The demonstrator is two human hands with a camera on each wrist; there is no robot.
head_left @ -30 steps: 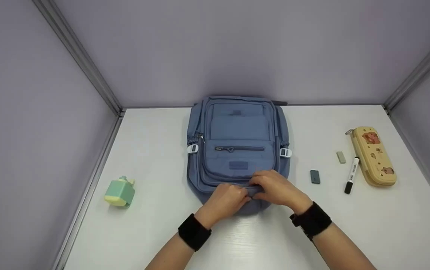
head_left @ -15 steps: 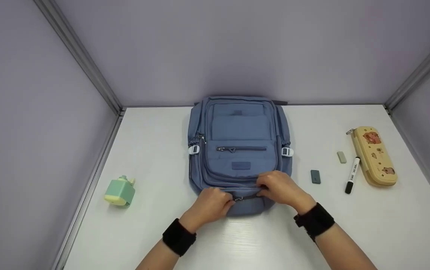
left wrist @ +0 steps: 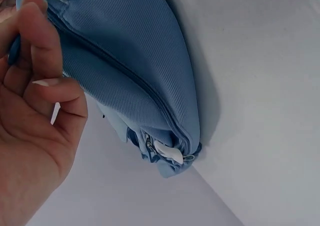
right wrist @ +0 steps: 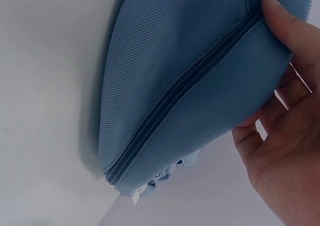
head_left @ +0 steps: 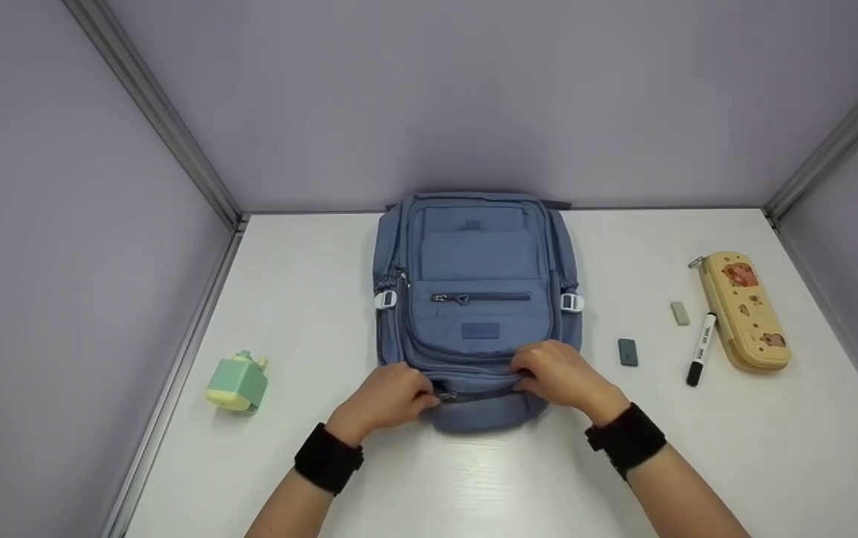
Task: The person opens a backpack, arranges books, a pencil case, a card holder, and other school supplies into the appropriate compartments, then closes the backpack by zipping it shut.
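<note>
Head cam first: my left hand (head_left: 384, 394) and right hand (head_left: 560, 377) are both on the near end of the blue backpack (head_left: 474, 299), which lies flat in the middle of the white table (head_left: 309, 299), its far end by the back wall. The left grip looks curled in at the zipper (head_left: 445, 394) on that near edge, and the right grip is clamped on the fabric just beside it. Off to the left sits a green gadget (head_left: 238, 381). To the right there's a dark eraser (head_left: 628, 352), a pale eraser (head_left: 680, 313), a marker (head_left: 701, 350) and a yellow pencil case (head_left: 745, 310).

Left wrist cam: fingers (left wrist: 42, 41) curled against the backpack (left wrist: 130, 71) edge, but I can't tell exactly what they pinch.

Right wrist cam: thumb (right wrist: 287, 23) on top beside the zipper line (right wrist: 190, 86), fingers underneath, so 1 fold of backpack (right wrist: 175, 51) fabric is squeezed between them.
</note>
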